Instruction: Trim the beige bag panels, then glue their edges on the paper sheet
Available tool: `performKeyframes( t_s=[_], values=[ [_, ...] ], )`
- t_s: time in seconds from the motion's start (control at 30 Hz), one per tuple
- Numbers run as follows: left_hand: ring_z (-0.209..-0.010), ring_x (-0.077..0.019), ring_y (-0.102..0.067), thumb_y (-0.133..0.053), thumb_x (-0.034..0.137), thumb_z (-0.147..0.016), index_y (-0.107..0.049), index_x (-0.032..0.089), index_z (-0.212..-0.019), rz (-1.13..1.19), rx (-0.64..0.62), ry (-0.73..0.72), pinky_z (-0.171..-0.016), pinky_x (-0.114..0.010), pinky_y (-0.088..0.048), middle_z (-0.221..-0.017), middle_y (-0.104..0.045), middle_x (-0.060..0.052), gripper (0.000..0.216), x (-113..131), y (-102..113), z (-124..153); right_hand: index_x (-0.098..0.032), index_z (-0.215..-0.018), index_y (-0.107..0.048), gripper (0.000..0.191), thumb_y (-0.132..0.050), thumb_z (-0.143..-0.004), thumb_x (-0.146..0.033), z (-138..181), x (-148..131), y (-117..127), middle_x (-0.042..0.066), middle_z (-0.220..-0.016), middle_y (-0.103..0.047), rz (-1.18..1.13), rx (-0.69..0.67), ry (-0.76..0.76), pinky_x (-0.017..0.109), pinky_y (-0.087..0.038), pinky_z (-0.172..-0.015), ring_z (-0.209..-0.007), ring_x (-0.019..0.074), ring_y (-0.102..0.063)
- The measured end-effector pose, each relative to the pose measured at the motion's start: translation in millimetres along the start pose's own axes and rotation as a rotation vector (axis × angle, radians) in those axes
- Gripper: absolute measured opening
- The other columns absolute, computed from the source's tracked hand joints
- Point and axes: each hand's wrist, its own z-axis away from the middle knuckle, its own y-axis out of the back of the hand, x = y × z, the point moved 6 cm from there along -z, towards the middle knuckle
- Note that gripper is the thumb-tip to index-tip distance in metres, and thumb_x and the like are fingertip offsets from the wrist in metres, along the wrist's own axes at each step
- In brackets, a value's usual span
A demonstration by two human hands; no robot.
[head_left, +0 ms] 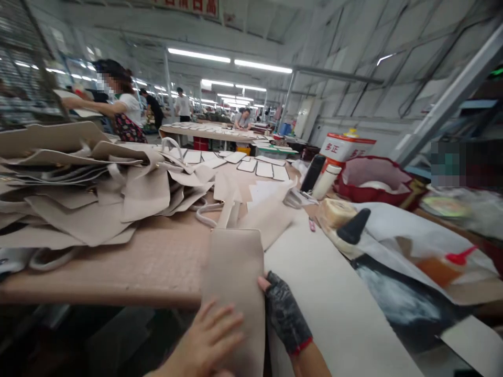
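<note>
A beige leather-like panel [236,267] lies on the front edge of the worktable [157,262] and hangs over it toward me. My left hand [206,340], bare, lies flat on the panel's lower left part with fingers spread. My right hand [285,314], in a dark fingerless glove, grips the panel's right edge with the thumb on top. A white sheet [334,293] covers the table to the right of the panel.
A big heap of beige cut pieces [78,183] with white handles fills the table's left side. Flat panels [255,167] lie in rows farther back. At right stand a red basket [373,180], a white bottle [326,180], tape roll [338,212] and an orange glue bottle [444,267]. People work at far tables.
</note>
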Motion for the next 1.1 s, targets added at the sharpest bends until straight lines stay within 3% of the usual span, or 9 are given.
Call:
performKeyframes(
  t_s=[0.17, 0.27, 0.37, 0.47, 0.63, 0.7, 0.77, 0.83, 1.1],
  values=[
    [-0.127, -0.0289, -0.036, -0.058, 0.040, -0.078, -0.034, 0.020, -0.132, 0.437, 0.324, 0.978, -0.102, -0.046, -0.034, -0.139, -0.037, -0.015, 0.063, -83, 7, -10, -0.017, -0.094, -0.063, 0.030, -0.059, -0.079, -0.042, 11, -2, -14, 0.004, -0.089, -0.065, -0.254, -0.093, -0.070, 0.031, -0.048, -0.074, -0.082, 0.0200, -0.059],
    [-0.114, -0.0269, -0.051, -0.062, 0.039, -0.073, -0.032, 0.018, -0.131, 0.865, 0.431, 1.252, -0.089, -0.037, -0.047, -0.130, -0.046, -0.017, 0.069, -96, -4, -10, -0.017, -0.079, -0.061, 0.025, -0.060, -0.078, -0.041, 16, -11, -10, 0.002, -0.079, -0.063, -0.223, 0.012, -0.034, 0.026, -0.046, -0.071, -0.075, 0.0161, -0.056],
    [-0.099, -0.0225, -0.060, -0.067, 0.035, -0.067, -0.034, 0.019, -0.129, 1.013, 0.480, 1.294, -0.078, -0.030, -0.051, -0.119, -0.055, -0.014, 0.072, -95, -7, -9, -0.017, -0.072, -0.057, 0.026, -0.055, -0.081, -0.041, 18, -19, -6, 0.000, -0.069, -0.057, -0.139, 0.042, 0.006, 0.023, -0.044, -0.064, -0.067, 0.0128, -0.051],
    [-0.097, -0.0211, -0.060, -0.067, 0.035, -0.066, -0.036, 0.019, -0.128, 0.940, 0.508, 1.252, -0.077, -0.029, -0.050, -0.117, -0.056, -0.013, 0.071, -96, -4, -6, -0.016, -0.068, -0.055, 0.027, -0.056, -0.080, -0.040, 19, -19, -6, -0.002, -0.063, -0.053, -0.100, 0.019, -0.032, 0.022, -0.042, -0.057, -0.060, 0.0110, -0.047],
    [-0.113, -0.0247, -0.047, -0.063, 0.036, -0.070, -0.048, 0.019, -0.114, 0.408, 0.525, 1.009, -0.091, -0.038, -0.041, -0.123, -0.049, -0.012, 0.050, -81, 21, -17, -0.015, -0.075, -0.055, 0.024, -0.057, -0.076, -0.038, 20, -13, -19, 0.000, -0.065, -0.055, -0.206, -0.124, -0.162, 0.024, -0.041, -0.053, -0.056, 0.0120, -0.049],
    [-0.099, -0.0225, -0.053, -0.060, 0.038, -0.073, -0.057, 0.019, -0.087, 0.264, 0.402, 0.872, -0.084, -0.035, -0.043, -0.101, -0.057, -0.008, 0.024, -59, 26, -32, -0.015, -0.075, -0.055, 0.021, -0.057, -0.074, -0.036, 20, -14, -25, -0.001, -0.063, -0.053, -0.227, -0.155, -0.199, 0.025, -0.041, -0.053, -0.056, 0.0125, -0.050],
    [-0.070, -0.0168, -0.054, -0.054, 0.042, -0.077, -0.051, 0.018, -0.065, 0.325, 0.166, 0.827, -0.065, -0.028, -0.043, -0.069, -0.054, -0.001, 0.027, -38, 18, -46, -0.016, -0.072, -0.054, 0.019, -0.057, -0.073, -0.035, 20, -17, -26, -0.002, -0.060, -0.050, -0.170, -0.131, -0.190, 0.024, -0.040, -0.052, -0.055, 0.0117, -0.047],
    [-0.054, -0.0126, -0.045, -0.053, 0.046, -0.077, -0.044, 0.019, -0.058, 0.410, -0.014, 0.856, -0.052, -0.024, -0.036, -0.055, -0.043, 0.003, 0.035, -22, 8, -52, -0.018, -0.067, -0.051, 0.018, -0.057, -0.071, -0.034, 20, -22, -25, -0.004, -0.058, -0.046, -0.080, -0.104, -0.148, 0.022, -0.037, -0.050, -0.053, 0.0104, -0.043],
    [-0.050, -0.0122, -0.046, -0.050, 0.056, -0.076, -0.036, 0.020, -0.063, 0.787, -0.178, 1.000, -0.047, -0.022, -0.036, -0.053, -0.043, 0.005, 0.040, -17, -11, -42, -0.017, -0.065, -0.052, 0.016, -0.056, -0.071, -0.032, 25, -27, -34, -0.002, -0.059, -0.050, -0.038, -0.201, -0.148, 0.023, -0.037, -0.054, -0.056, 0.0108, -0.044]
  ],
)
